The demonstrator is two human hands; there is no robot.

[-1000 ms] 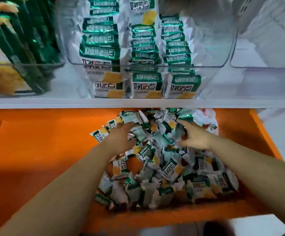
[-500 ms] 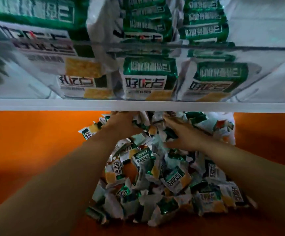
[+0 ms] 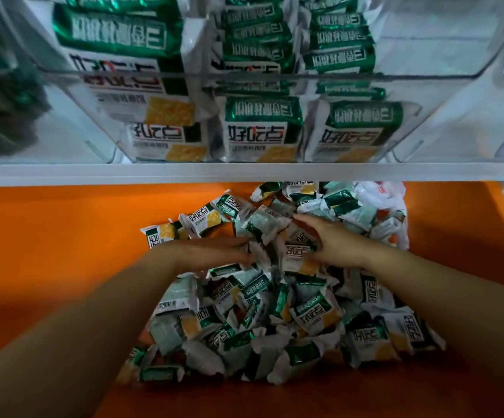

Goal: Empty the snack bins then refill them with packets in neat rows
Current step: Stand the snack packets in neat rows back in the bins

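Bin (image 3: 425,75) at 12 o'clock has three rows, pile (image 3: 274,312) at 6 o'clock unsorted; my right grip (image 3: 339,245) splayed on it, left grip (image 3: 211,254) can't tell.

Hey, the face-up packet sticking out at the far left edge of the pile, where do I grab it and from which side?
Pinch the packet by its free left crimped end, coming from the left over the orange surface. It lies flat, that end juts clear of the pile, and its right end meets other packets.

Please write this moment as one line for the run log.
phase: refill | left hand: touches loose packets | right hand: spread on loose packets | clear bin: three packet rows
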